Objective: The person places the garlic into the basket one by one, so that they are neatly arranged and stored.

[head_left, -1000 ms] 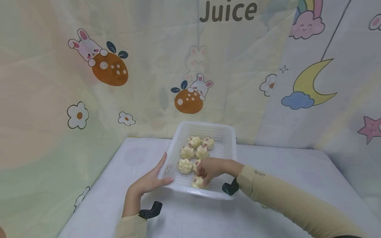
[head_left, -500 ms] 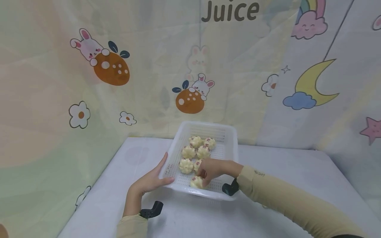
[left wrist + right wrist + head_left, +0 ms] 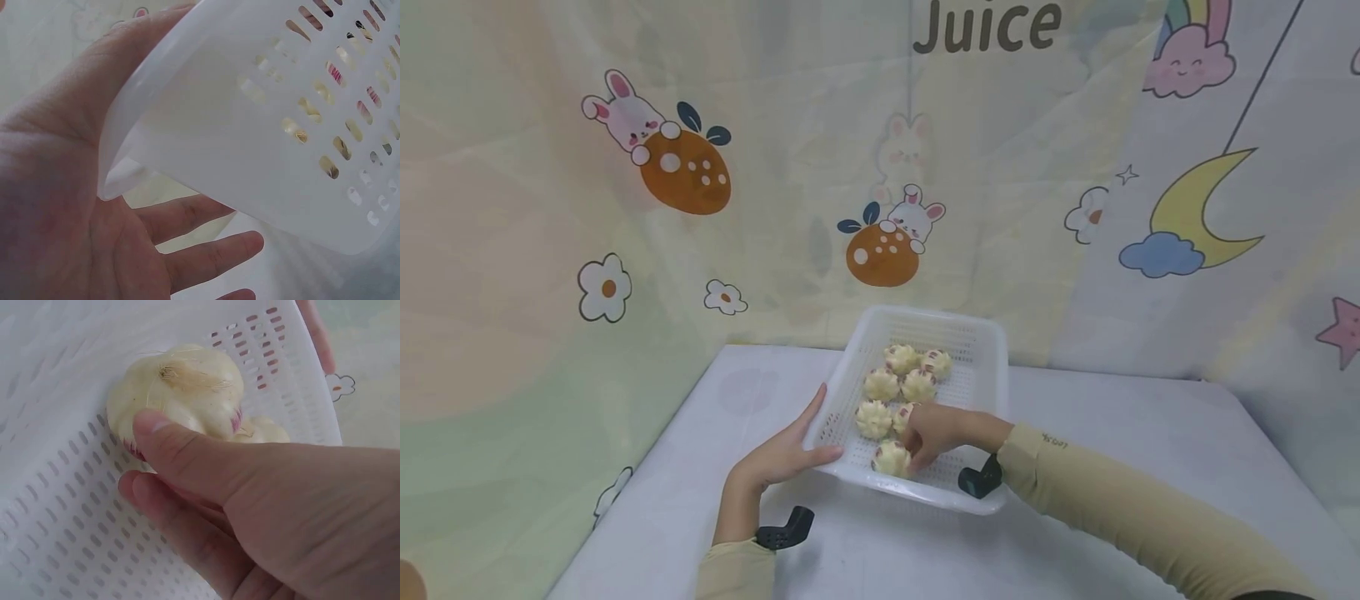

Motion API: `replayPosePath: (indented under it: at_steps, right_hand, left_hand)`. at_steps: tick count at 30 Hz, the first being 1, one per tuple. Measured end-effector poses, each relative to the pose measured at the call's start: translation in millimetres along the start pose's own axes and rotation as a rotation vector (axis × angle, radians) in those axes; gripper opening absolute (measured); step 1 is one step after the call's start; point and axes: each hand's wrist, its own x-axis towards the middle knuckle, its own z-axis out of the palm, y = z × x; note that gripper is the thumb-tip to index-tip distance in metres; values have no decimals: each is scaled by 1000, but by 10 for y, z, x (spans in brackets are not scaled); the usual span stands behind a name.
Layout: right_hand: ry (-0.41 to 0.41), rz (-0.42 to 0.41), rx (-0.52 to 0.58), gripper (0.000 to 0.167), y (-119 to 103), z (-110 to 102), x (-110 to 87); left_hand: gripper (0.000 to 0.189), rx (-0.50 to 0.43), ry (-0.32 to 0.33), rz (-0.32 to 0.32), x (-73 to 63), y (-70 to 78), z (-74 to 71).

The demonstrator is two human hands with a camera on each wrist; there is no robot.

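A white perforated plastic basket [image 3: 970, 500] holds several pale garlic bulbs with purple streaks, set in rows. My left hand [image 3: 782, 457] grips the basket at its near left side; the thumb lies by the rim and the other fingers spread below it in the left wrist view [image 3: 194, 250]. My right hand [image 3: 936, 432] reaches inside and holds the nearest garlic bulb [image 3: 891, 458]. In the right wrist view the thumb [image 3: 165, 440] rests on that bulb [image 3: 187, 384], roots upward, with the fingers bent beside and below it. Part of another bulb [image 3: 904, 417] is hidden behind the right hand.
The basket sits over a white-covered table [image 3: 1112, 442]. Behind it hangs a printed curtain [image 3: 775, 167] with rabbits, flowers and a moon. My right sleeve [image 3: 1120, 492] crosses the table's right side. Each wrist wears a black camera mount [image 3: 786, 528].
The nearest garlic bulb has shifted left inside the basket, with my right hand's fingers at it. My left hand keeps its grip. The whole view has drifted slightly.
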Motion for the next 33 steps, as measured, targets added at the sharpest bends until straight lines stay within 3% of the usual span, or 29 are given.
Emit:
replayPosePath:
  at_steps: [11, 19, 27, 33]
  right_hand:
    - [86, 38, 57, 10, -18, 184, 135]
    - [48, 8, 107, 16, -90, 164, 150]
    - [-4, 35, 139, 16, -153, -56, -45]
    - [59, 36, 144, 19, -169, -334, -300]
  left_hand:
    - [107, -8, -3, -8, -10, 29, 19]
    - [102, 36, 17, -9, 22, 0, 17]
    - [102, 35, -3, 10, 45, 3, 24]
    - [104, 40, -5, 2, 49, -44, -4]
